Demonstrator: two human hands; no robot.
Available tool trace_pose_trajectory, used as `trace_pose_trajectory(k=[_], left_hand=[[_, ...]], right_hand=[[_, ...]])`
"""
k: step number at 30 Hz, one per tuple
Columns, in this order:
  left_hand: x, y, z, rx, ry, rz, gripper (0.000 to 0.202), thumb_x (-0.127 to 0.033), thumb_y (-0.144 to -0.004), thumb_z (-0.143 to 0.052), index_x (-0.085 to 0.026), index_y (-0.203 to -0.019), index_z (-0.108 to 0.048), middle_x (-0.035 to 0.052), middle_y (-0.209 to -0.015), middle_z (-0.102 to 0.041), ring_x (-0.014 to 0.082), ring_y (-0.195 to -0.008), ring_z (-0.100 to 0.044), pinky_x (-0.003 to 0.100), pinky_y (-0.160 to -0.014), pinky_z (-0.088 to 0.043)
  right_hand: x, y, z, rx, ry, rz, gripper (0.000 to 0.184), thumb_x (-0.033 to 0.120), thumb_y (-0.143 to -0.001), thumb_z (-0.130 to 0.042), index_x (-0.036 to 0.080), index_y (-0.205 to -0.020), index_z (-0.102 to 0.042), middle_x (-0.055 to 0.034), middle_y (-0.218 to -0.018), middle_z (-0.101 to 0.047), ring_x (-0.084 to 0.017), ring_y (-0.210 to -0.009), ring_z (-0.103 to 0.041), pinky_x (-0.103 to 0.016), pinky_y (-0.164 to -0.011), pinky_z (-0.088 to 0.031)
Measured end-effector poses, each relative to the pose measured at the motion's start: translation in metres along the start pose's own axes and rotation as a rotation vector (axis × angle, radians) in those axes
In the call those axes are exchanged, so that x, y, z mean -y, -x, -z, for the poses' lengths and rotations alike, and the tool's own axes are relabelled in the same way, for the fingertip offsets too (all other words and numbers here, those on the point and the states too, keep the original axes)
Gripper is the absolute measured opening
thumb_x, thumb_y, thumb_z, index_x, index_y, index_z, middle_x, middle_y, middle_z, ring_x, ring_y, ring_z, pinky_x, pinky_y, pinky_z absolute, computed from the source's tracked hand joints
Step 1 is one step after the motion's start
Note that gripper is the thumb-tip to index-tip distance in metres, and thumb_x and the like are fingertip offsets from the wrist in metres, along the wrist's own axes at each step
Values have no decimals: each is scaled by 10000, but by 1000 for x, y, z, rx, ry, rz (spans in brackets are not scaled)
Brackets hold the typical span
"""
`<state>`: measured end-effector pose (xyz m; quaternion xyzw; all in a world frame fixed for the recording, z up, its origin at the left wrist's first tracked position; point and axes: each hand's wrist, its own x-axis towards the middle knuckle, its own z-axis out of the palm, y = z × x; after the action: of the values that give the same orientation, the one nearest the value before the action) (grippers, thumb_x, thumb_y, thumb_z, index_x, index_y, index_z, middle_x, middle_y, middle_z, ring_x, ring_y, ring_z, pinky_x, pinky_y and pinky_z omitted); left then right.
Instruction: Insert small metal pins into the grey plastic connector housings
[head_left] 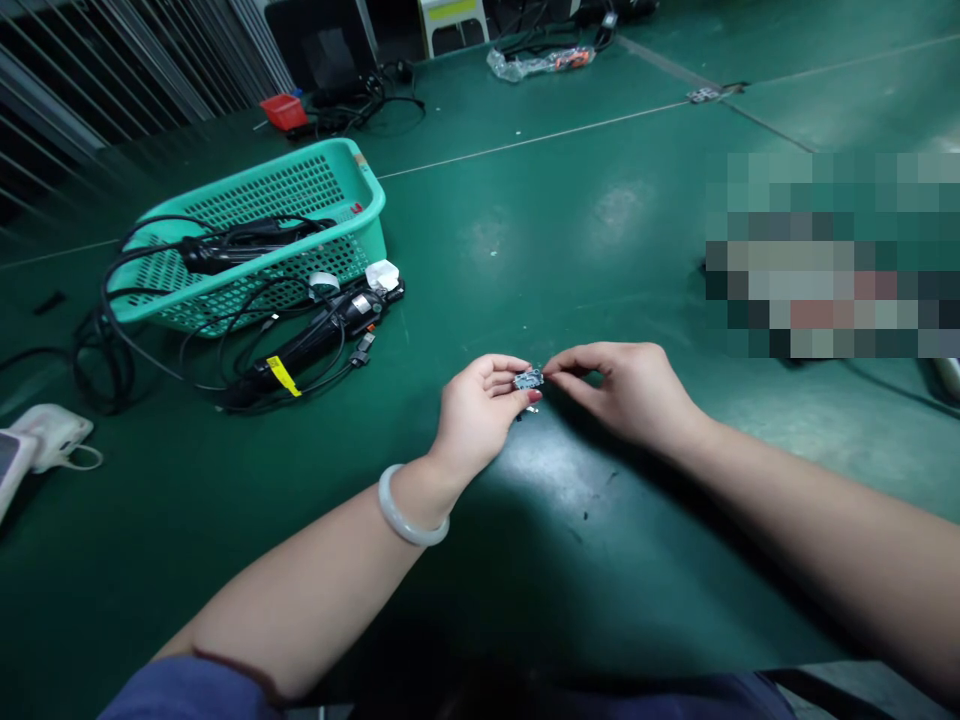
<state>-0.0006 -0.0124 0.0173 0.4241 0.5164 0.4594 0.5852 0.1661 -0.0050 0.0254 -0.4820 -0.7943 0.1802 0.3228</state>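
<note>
Just above the green table, my left hand [480, 405] pinches a small grey-blue circuit board [529, 380] between thumb and fingers. A pale bangle [409, 512] circles that wrist. My right hand [634, 390] is closed in a pinch at the right edge of the board, thumb and forefinger together. Whether those fingertips grip the board's edge or some tiny part is too small to make out. Below the board, close to my left thumb, a small light-coloured piece [532, 408] shows, partly hidden.
A turquoise plastic basket [367, 215] with black corded tools stands at left. In front of it lies a black handheld tool [322, 335] with cables and a yellow tag. A white device [56, 435] sits far left. Farther back are a red tray [283, 112] and a plastic-wrapped item [536, 63].
</note>
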Motion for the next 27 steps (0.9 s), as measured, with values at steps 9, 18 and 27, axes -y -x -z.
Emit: trace_pose_trajectory(k=[9, 18, 27], left_hand=[[6, 2, 2, -1, -142, -68, 271, -87, -573, -765, -155, -805, -643, 10, -757, -700, 115, -726, -667, 283, -752, -558], [5, 5, 1, 10, -182, -93, 265, -159, -582, -792, -162, -805, -651, 17, -758, -710, 126, -742, -677, 305, -786, -557], [3, 3, 1, -8, -51, -51, 358, -205, -489, -852, -159, -763, -626, 4, -705, -680, 135, -697, -654, 338, -773, -541]], right_hand=[[-1, 3, -4, -43, 117, 142, 167, 209, -860, -565, 223, -862, -731, -22, -861, -755, -165, -772, -704, -269, -727, -551], [2, 5, -7, -89, 263, 213, 170, 202, -865, -565, 194, -872, -735, -38, -821, -756, -156, -697, -692, -247, -668, -534], [9, 10, -10, -23, 237, 162, 269, 152, -882, -472, 206, -1019, -697, -55, -940, -750, -190, -815, -695, -310, -757, -534]])
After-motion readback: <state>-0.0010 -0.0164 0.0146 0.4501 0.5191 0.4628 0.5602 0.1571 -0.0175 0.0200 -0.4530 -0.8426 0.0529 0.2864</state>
